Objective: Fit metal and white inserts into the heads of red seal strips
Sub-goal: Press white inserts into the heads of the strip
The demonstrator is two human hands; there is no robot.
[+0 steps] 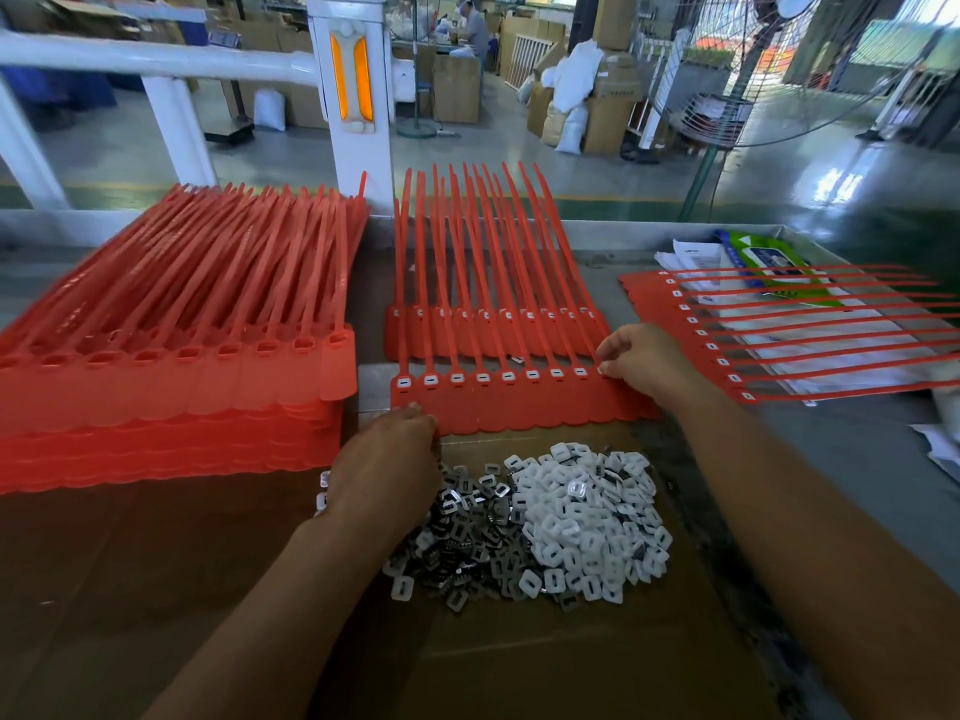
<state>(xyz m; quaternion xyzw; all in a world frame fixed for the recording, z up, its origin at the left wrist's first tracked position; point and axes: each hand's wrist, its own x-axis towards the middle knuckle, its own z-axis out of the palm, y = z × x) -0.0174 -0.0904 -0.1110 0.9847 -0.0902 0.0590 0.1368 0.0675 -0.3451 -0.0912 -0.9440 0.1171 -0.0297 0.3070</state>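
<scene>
Red seal strips point(519, 402) lie in a joined row mid-tabletop point(857, 459), their heads filled white, just beyond heaps of metal inserts point(457, 532) and white inserts point(587, 527) on cardboard point(519, 657). The right hand point(641, 363) pinches the row's rightmost head. The left hand point(387, 467) curls its fingers at the row's near-left edge, and whether it grips anything cannot be told.

The grey desk point(852, 459) carries a brown cardboard sheet point(156, 589) near, a stack of red seal strips point(171, 387) left, and papers point(696, 257) far right.
</scene>
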